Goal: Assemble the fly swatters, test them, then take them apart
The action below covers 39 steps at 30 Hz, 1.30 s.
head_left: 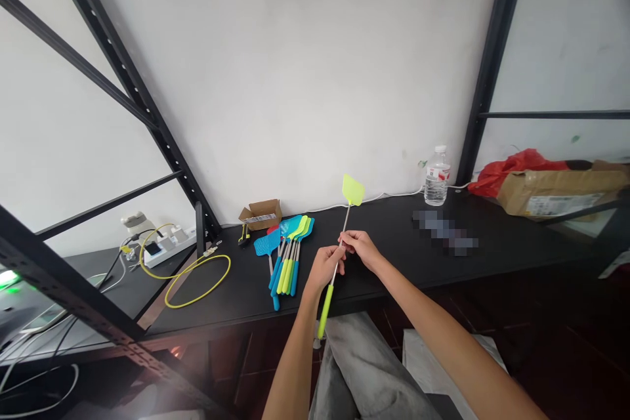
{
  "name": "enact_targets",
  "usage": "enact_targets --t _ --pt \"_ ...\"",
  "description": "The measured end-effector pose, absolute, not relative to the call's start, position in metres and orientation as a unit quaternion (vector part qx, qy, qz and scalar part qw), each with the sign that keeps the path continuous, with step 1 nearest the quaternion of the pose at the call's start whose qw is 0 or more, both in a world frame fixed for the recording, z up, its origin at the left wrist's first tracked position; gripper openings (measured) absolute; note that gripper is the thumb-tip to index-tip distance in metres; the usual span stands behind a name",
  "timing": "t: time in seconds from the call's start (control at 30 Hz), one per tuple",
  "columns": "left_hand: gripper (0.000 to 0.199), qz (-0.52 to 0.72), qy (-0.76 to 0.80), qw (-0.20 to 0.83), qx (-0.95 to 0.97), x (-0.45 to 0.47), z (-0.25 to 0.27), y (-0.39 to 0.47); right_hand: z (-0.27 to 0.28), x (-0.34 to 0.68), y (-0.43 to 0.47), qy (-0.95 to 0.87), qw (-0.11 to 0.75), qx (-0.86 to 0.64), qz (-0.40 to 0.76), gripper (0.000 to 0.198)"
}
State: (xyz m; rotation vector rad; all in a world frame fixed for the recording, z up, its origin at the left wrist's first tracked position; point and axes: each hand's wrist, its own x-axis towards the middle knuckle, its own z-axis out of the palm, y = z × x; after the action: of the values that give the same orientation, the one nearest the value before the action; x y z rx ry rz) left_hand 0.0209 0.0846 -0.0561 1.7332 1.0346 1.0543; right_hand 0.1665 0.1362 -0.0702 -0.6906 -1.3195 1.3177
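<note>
Left hand [325, 266] and right hand [361, 247], each grip closed, held a lime swatter [353, 191] right of the other swatters [287, 274].

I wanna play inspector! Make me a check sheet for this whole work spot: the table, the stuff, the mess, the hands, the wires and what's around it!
Surface: black table, with things on it at both ends.
Job's things: green fly swatter held up at a slant; blue and green swatters lie in a bunch to its left.
Clutter: small open cardboard box, water bottle, larger carton, red plastic bag; one patch is too blurred to tell.
Hands: left hand and right hand both hold the shaft, the right one higher up.
Cables: yellow cable looped at left; white power strip with plugs in it.
Surroundings: white wall behind, black metal frame at left.
</note>
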Motion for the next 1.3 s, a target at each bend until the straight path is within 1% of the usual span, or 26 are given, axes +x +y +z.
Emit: enact_targets --t 0.13,0.23,0.37,0.47,0.6,0.7,0.8,1.0,1.07,1.13,1.2,1.3 --pt "0.044 0.391 0.412 0.418 0.709 0.022 -0.054 0.082 -0.072 0.168 0.143 -0.463 0.602 -0.285 0.584 0.039" --pt "0.044 0.360 0.410 0.438 0.715 0.022 -0.053 0.080 -0.075 0.170 0.150 -0.390 0.647 -0.269 0.597 0.040" --pt "0.043 0.343 0.405 0.453 0.716 0.021 -0.053 0.079 -0.076 0.172 0.151 -0.363 0.666 -0.261 0.596 0.040" --pt "0.042 0.377 0.403 0.455 0.699 0.021 -0.054 0.080 -0.074 0.171 0.145 -0.447 0.623 -0.272 0.582 0.039" --pt "0.042 0.422 0.408 0.460 0.666 0.021 -0.057 0.082 -0.071 0.170 0.136 -0.608 0.508 -0.271 0.547 0.040" --pt "0.045 0.424 0.408 0.448 0.672 0.021 -0.057 0.083 -0.070 0.169 0.133 -0.623 0.494 -0.272 0.542 0.039" --pt "0.046 0.412 0.407 0.445 0.682 0.020 -0.056 0.083 -0.070 0.168 0.136 -0.586 0.521 -0.285 0.551 0.040" --pt "0.048 0.347 0.407 0.461 0.708 0.021 -0.051 0.079 -0.071 0.171 0.146 -0.418 0.639 -0.288 0.578 0.042" --pt "0.048 0.343 0.403 0.466 0.709 0.021 -0.051 0.079 -0.071 0.172 0.146 -0.409 0.653 -0.284 0.570 0.042" --pt "0.046 0.361 0.397 0.468 0.703 0.021 -0.053 0.080 -0.070 0.173 0.144 -0.442 0.633 -0.284 0.569 0.044" --pt "0.044 0.388 0.390 0.466 0.694 0.021 -0.055 0.081 -0.070 0.173 0.140 -0.509 0.582 -0.287 0.566 0.045" --pt "0.043 0.415 0.390 0.464 0.679 0.020 -0.058 0.083 -0.069 0.173 0.134 -0.606 0.510 -0.277 0.545 0.040"
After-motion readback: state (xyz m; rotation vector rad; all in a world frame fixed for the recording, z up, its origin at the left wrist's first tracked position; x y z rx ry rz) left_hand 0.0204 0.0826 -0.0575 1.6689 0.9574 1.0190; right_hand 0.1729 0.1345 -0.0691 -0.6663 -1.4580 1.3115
